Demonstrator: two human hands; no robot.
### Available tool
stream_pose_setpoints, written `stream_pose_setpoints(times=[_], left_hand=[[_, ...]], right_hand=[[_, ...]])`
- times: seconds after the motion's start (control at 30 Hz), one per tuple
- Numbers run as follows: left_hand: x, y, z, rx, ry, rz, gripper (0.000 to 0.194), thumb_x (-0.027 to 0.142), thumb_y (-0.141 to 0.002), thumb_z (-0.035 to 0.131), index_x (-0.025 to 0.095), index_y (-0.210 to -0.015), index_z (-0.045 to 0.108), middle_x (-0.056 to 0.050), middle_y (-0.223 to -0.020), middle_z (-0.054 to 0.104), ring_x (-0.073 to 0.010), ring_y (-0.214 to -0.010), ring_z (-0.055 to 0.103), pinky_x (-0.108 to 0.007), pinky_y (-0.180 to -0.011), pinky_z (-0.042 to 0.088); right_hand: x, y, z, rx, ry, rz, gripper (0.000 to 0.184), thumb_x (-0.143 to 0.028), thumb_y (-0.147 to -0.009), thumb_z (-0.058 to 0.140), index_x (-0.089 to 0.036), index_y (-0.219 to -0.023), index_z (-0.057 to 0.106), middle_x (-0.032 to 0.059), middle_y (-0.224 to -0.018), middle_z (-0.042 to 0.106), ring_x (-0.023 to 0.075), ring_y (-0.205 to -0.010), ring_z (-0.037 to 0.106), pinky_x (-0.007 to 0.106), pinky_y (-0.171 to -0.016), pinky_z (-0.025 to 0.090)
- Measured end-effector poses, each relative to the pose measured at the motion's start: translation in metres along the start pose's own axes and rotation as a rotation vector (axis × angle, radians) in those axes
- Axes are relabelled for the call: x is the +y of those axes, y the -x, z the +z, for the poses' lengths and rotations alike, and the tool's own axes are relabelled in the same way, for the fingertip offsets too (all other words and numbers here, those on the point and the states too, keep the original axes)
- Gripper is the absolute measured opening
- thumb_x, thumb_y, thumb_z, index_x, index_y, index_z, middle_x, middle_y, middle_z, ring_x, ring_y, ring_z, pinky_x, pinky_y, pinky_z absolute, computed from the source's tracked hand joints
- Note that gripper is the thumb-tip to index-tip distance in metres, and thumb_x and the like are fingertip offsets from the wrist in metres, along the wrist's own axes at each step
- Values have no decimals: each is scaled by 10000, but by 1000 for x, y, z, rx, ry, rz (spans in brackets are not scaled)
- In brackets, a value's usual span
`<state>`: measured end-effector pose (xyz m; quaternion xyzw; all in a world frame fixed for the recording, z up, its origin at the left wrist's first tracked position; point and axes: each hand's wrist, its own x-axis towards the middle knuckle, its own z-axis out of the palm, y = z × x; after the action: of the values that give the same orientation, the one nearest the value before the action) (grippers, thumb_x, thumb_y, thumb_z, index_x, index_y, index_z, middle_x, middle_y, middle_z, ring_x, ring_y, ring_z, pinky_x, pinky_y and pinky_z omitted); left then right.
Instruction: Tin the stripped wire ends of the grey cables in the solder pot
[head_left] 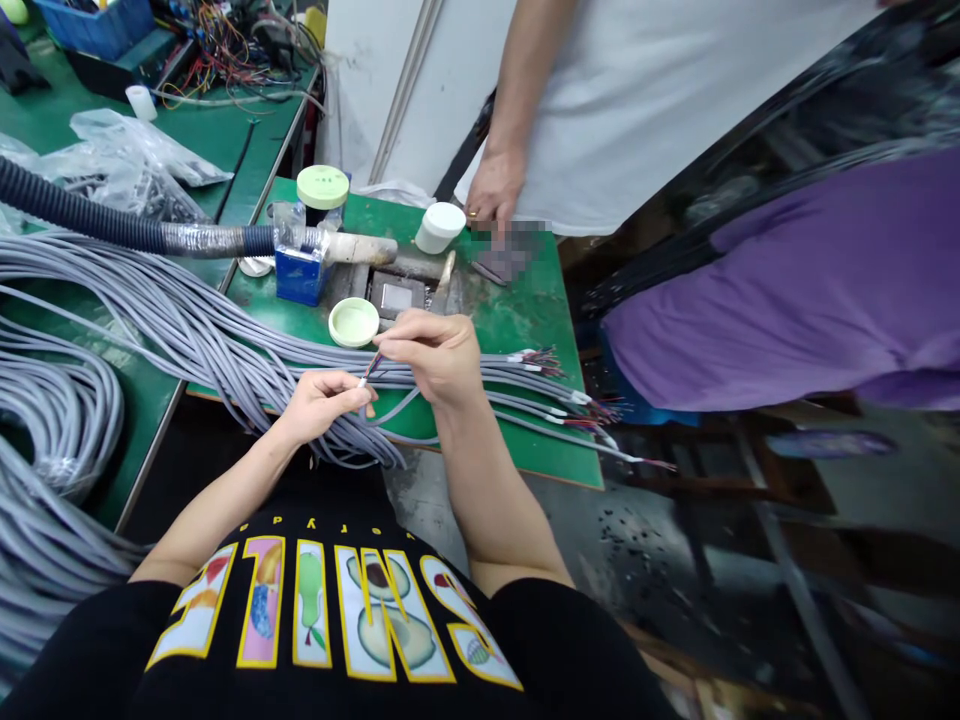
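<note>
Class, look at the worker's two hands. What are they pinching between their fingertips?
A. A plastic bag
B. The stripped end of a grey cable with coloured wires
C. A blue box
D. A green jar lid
B: the left hand and right hand meet on the grey cable end, where thin coloured wires show; the green lid lies apart on the table.

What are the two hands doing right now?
Left hand: closed, pinching the grey cable near its end.
Right hand: closed, fingertips pinching the thin coloured wires at the cable's tip.

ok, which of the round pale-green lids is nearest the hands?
The flat lid lying on the green mat, just beyond the right hand. The other lid sits higher, on the container behind the blue box.
</note>
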<state>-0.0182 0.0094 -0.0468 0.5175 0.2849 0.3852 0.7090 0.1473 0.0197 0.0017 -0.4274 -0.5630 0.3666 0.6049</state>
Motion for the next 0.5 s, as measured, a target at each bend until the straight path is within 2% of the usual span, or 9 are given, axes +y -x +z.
stream_pose_setpoints(times=[0.07, 0.13, 0.2, 0.33, 0.43, 0.5], left_hand=[[-2, 0, -2, 11, 24, -13, 412, 521, -616, 798, 120, -636, 704, -49, -565, 690, -116, -522, 584, -236, -564, 469], [-5, 0, -3, 35, 50, -20, 406, 511, -603, 808, 123, -614, 689, -51, -572, 693, -121, -526, 595, -243, -571, 481], [-7, 0, -3, 57, 64, -15, 405, 507, -600, 812, 126, -607, 677, -49, -577, 694, -125, -534, 605, -252, -587, 495], [-9, 0, -3, 49, 75, 1, 399, 502, -608, 812, 126, -628, 677, -47, -585, 696, -131, -551, 617, -265, -618, 512], [-8, 0, -2, 28, 75, 7, 402, 504, -612, 809, 127, -614, 670, -45, -587, 695, -127, -553, 612, -261, -614, 507], [-8, 0, -2, 21, 65, 6, 403, 504, -619, 805, 127, -601, 665, -42, -587, 693, -123, -554, 609, -255, -614, 502]], right_hand=[[-2, -1, -7, 166, 0, -29, 190, -392, -673, 751, -230, -584, 706, -4, -573, 608, 132, -564, 541, 301, -566, 454], [-7, 1, -16, 248, 44, -57, 184, -386, -686, 735, -229, -598, 696, 2, -600, 609, 137, -575, 538, 311, -582, 462], [-13, 7, -22, 165, 151, -50, 143, -345, -700, 726, -224, -627, 702, 7, -628, 624, 146, -601, 551, 316, -600, 471], [-20, 24, -18, -131, 316, -28, 62, -263, -743, 689, -213, -754, 723, -3, -667, 625, 140, -636, 564, 306, -633, 482], [-20, 32, -6, -222, 362, -56, 153, -231, -749, 691, -206, -899, 711, -28, -671, 591, 118, -618, 547, 278, -621, 477], [-17, 33, 1, -247, 375, -99, 160, -200, -763, 677, -202, -922, 695, -27, -697, 602, 111, -620, 551, 265, -611, 473]])
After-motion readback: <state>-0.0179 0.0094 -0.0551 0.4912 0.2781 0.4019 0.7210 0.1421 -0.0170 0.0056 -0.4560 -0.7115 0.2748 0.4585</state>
